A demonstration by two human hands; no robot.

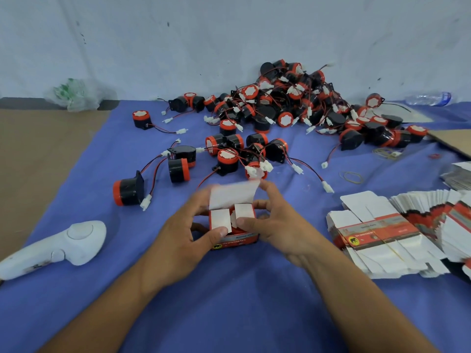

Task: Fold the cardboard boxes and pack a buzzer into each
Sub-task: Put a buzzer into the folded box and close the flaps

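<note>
Blue cloth (229, 309) covers most of the frame, with brown board (38, 161) along the left edge.

Buzzer pile (293, 105), upper right of centre, heaped against the wall. Black bodies, red caps, red-and-black leads with white plugs. Strays spill down toward mid-frame.

Flat boxes (382, 238), lower right, in a fanned stack with white insides up. The near bundle shows red print and has a rubber band round it.

White handset (66, 244), lower left, lying on the cloth, well apart from the hands.

Left hand (183, 240) and right hand (280, 228), bottom centre, both on the box (235, 238).

The box stands upright on the cloth between the hands. The top is open: the lid flap stands up on the far side and two small side flaps are turned inward. The left thumb presses the left flap, and the fingers curl round the box's left side. The right thumb lies on the right flap, and the fingers curl behind the far side under the lid. Red shows in the gap between the flaps; cannot tell what it is.

Lone buzzer (128, 191), mid-left, on its side.

Plastic bag (74, 94), upper left.

Bottle (430, 98), upper right, lying down.

Loose rubber bands (353, 177), right of centre.
</note>
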